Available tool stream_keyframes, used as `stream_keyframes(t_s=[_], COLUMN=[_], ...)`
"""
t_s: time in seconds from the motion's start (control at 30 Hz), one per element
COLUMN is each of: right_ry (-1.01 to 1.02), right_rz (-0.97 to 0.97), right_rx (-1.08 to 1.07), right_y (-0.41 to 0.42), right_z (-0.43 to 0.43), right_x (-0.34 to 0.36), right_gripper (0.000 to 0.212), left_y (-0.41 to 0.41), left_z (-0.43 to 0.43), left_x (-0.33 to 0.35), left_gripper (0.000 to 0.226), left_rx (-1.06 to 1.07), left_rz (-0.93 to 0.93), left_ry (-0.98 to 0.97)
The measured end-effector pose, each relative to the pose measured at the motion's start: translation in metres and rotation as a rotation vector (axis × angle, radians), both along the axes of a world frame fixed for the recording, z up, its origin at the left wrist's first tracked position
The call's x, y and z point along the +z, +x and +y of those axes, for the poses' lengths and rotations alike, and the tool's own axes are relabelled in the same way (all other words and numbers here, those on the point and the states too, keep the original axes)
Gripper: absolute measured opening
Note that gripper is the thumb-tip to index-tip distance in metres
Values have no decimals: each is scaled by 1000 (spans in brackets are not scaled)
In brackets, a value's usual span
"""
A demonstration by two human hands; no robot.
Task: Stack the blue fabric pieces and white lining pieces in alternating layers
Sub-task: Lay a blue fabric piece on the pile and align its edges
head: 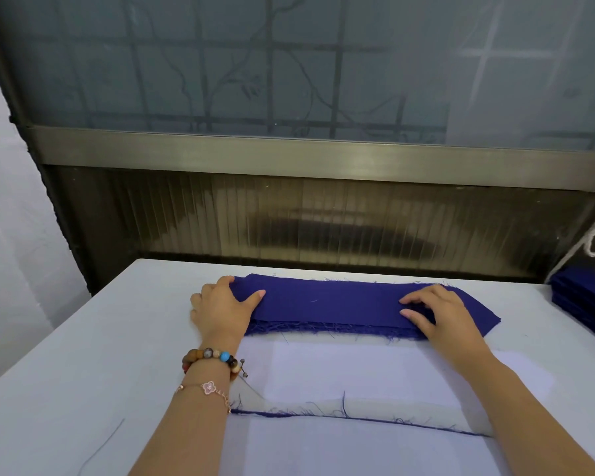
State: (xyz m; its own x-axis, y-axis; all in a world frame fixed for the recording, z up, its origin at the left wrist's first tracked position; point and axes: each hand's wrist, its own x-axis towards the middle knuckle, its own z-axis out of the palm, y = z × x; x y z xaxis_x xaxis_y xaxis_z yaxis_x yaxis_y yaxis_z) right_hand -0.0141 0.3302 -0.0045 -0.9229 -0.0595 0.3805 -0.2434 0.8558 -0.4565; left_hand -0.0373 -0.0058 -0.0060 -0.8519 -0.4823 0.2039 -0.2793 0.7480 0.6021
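Your left hand [220, 304] grips the blue fabric piece [327, 300] by its end; your right hand [433, 310] presses flat on top. Probably limp, light, fraying: lift by both ends.

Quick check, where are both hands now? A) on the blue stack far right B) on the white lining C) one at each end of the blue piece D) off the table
C: the left hand grips the left end of the blue fabric piece, and the right hand is on its right end.
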Motion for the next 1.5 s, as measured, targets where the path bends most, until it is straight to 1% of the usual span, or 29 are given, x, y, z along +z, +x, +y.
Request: stream_keyframes(t_s=[0.07, 0.17, 0.27, 0.3, 0.43, 0.53, 0.6, 0.67, 0.83, 0.9, 0.93, 0.97, 1.0, 1.07, 1.13, 1.17, 1.2, 1.23, 1.27, 1.33, 1.37, 1.4, 1.43, 1.5], right_ry=[-22, -48, -59, -71, -64, 10, 67, 82, 17, -40, -68, -91, -107, -134, -168, -186, -187, -177, -163, -144, -120, -95, -58, 20], right_rz=[-54, -110, -60, -43, 12, 52, 84, 84, 47, 31, 22, 15, 7, -18, -37, -36, -34, -29, -31, -70, -91, -109, -126, -165], right_rx=[137, 238, 219, 213, 196, 193, 196, 191, 118, 83, 65, 56, 56, 74, 96, 104, 95, 79, 53, -12, -46, -67, -76, -69], right_y=[5, 9, 8, 8, 9, 9, 9, 9, 7, 6, 5, 5, 5, 5, 6, 6, 6, 5, 4, 1, -1, -4, -6, -11], right_z=[-6, -16, -17, -16, -14, -16, -17, -17, -19, -19, -19, -19, -19, -19, -18, -18, -18, -18, -19, -20, -21, -22, -23, -23], right_x=[3, 6, 6, 6, 7, 7, 7, 7, 7, 7, 7, 7, 6, 6, 6, 5, 4, 5, 4, 4, 5, 6, 7, 11], right_gripper=[26, 32, 22, 18, 11, 13, 15, 14, 8, 7, 6, 6, 6, 6, 9, 13, 12, 6, 14, 52, 69, 81, 88, 94], left_y=[-2, -2, -1, 0, 4, 4, 4, 3, 2, 2, 3, 3, 5, 5, 5, 4, 3, 3, 3, 5, 6, 6, 7, 8], left_z=[1, 0, -3, -3, -3, -3, -3, -2, 1, 0, 0, -1, -1, -1, -3, -4, -4, -5, -6, -6, -7, -7, -6, -5], left_x=[-1, 0, 1, 1, 2, 3, 2, 1, 3, 2, 2, 1, 1, 5, 9, 11, 12, 14, 15, 16, 16, 17, 18, 21], left_gripper=[72, 65, 53, 48, 28, 29, 35, 38, 35, 31, 29, 27, 26, 24, 24, 23, 22, 20, 21, 30, 33, 34, 34, 32], left_rx=[-19, -12, 19, 28, 89, 151, 186, 203, 168, 127, 92, 52, 18, -5, 15, 19, 14, -4, -34, -98, -125, -153, -193, -281], left_rz=[-8, 37, 83, 99, 167, 165, 175, 206, 239, 305, 382, 477, 565, 665, 679, 654, 612, 560, 512, 449, 431, 421, 419, 434], left_ry=[4, 28, 98, 91, -69, -169, -180, -171, -131, -130, -100, -27, 80, 295, 491, 627, 784, 937, 1066, 1231, 1271, 1287, 1290, 1333])
